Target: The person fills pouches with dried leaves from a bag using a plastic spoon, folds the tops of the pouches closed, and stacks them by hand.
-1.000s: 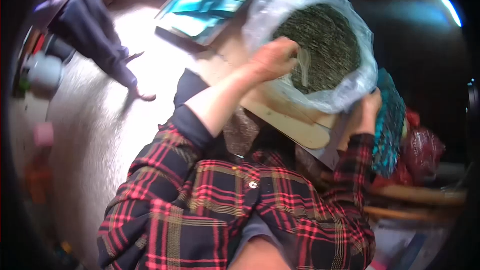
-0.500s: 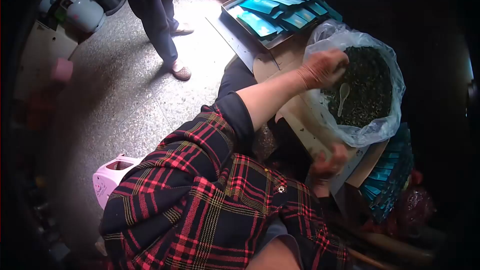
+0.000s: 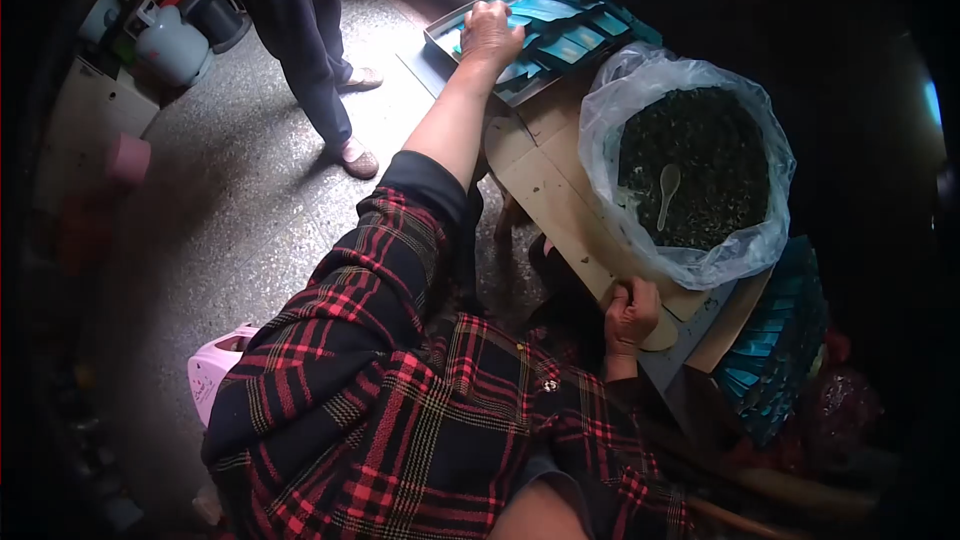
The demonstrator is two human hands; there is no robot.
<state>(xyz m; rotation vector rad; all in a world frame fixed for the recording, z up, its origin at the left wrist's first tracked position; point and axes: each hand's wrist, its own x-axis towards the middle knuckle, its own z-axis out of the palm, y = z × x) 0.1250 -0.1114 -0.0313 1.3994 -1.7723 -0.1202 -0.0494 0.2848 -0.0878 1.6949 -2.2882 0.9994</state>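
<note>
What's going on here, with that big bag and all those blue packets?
A seated-looking person in a plaid shirt has their left hand at the near end of a box of blue packets; whether it grips one is hard to tell. Their right hand, fingers curled, is at the cardboard. A spoon lies on the dark dried leaves in the open plastic bag. More packets stand beyond the right hand. Someone else stands nearby.
</note>
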